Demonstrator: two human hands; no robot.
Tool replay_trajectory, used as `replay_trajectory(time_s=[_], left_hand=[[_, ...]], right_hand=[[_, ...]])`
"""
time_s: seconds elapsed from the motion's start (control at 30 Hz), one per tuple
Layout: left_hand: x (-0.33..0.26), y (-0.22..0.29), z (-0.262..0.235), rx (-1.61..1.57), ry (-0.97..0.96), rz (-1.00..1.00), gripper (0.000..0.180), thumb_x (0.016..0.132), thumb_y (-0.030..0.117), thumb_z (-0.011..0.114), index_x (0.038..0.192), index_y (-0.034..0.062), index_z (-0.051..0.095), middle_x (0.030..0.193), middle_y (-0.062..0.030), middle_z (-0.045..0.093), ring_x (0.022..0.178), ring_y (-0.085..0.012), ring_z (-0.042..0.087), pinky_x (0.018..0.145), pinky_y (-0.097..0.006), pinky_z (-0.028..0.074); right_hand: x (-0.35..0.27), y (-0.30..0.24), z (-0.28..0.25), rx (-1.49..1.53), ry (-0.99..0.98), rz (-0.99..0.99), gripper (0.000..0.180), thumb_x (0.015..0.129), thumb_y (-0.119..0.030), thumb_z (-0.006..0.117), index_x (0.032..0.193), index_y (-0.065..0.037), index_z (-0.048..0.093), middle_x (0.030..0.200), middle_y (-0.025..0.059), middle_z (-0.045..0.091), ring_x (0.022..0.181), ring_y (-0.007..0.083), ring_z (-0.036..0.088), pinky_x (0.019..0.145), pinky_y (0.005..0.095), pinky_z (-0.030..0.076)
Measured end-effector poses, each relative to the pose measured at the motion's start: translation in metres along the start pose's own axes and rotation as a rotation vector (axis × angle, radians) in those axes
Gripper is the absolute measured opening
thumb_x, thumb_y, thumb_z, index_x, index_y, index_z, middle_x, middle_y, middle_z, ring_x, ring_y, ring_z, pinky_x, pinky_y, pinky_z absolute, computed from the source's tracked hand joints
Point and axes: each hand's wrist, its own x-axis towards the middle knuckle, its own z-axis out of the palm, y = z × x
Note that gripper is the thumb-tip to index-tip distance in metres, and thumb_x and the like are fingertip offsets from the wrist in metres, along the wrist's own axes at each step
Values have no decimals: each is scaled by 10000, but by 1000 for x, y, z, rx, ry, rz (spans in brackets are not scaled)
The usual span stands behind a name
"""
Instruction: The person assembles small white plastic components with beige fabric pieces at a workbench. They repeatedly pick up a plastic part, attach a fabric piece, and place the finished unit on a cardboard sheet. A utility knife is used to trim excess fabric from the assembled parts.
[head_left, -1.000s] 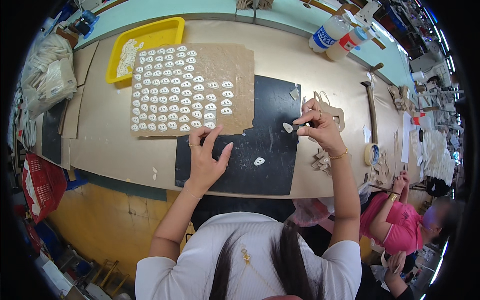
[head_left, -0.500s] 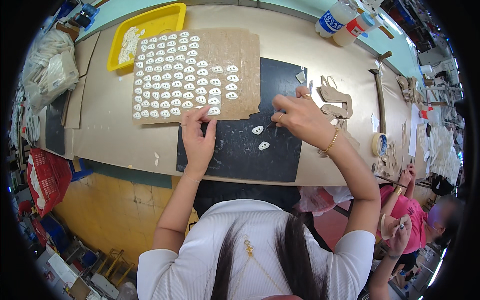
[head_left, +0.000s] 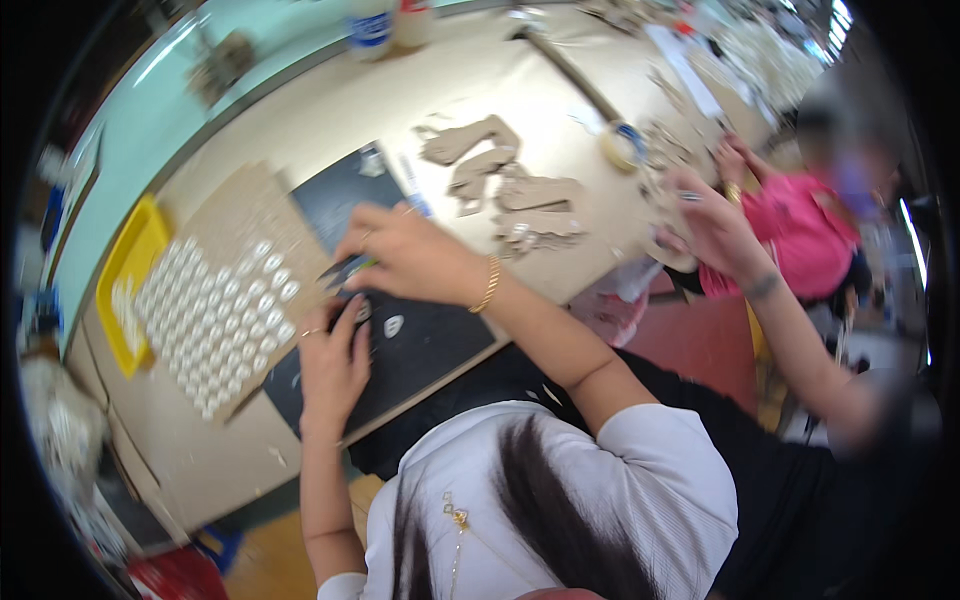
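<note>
Workbench: the beige worktop (head_left: 330, 110) is filling most of the view, bending with the lens, with a pale green wall edge running along its far side.
Black mat: a dark, smooth rectangular mat (head_left: 430, 345) is lying under both my hands, partly hidden by my right wrist.
Cardboard sheet: a brown, matte cardboard sheet (head_left: 235, 210) is sitting just left of the mat, its near part carrying rows of small white oval pieces (head_left: 215, 320) in a tidy grid.
Yellow tray: a shallow plastic tray (head_left: 135, 265) is lying beyond the cardboard sheet, touching its far edge, with more white bits in it.
Cardboard cutouts: several flat brown shapes (head_left: 500, 180) are lying to the right of the mat, rough-edged and overlapping.
Co-worker: a person in a pink top (head_left: 810, 235) is sitting at my right, a hand (head_left: 715, 225) reaching over the bench edge.
Right hand: my right hand (head_left: 410, 255) is crossing over the mat, fingers pinching a thin dark tool with a green part (head_left: 345, 268); a gold bracelet (head_left: 490, 285) is circling the wrist.
Left hand: my left hand (head_left: 335, 365) is pressing flat on the mat, fingers together, fingertips just below the tool.
Loose piece: one white oval piece (head_left: 393, 325) is lying on the mat just beside my left hand.
</note>
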Motion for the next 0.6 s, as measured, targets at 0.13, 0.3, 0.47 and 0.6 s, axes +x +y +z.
replay_trajectory(time_s=[0.13,0.3,0.47,0.6], left_hand=[[25,0,-17,198,-227,255,449,819,38,660,1261,117,673,1258,-150,566,1169,-351,514,1005,-485,377],[39,-6,-25,242,-324,355,416,799,37,663,1206,121,684,1277,-129,556,1191,-357,491,1021,-483,368],[41,-6,-31,276,-341,370,354,803,73,692,1154,114,684,1269,-114,563,1199,-344,494,1009,-480,365],[40,-7,-33,281,-317,367,333,798,100,715,1129,113,674,1253,-107,565,1202,-333,495,1004,-477,359]], right_hand=[[-31,7,-1,-36,87,181,278,832,-264,784,1062,-134,694,1009,46,596,907,266,612,827,394,444],[-48,16,12,-240,223,248,277,827,-285,789,1058,-161,700,974,15,591,930,201,605,874,381,393],[-47,17,30,-292,235,246,278,827,-297,788,1064,-180,702,955,1,584,932,186,589,903,384,365],[-46,21,41,-345,251,231,306,819,-321,792,1075,-179,702,962,1,581,938,191,578,907,386,365]])
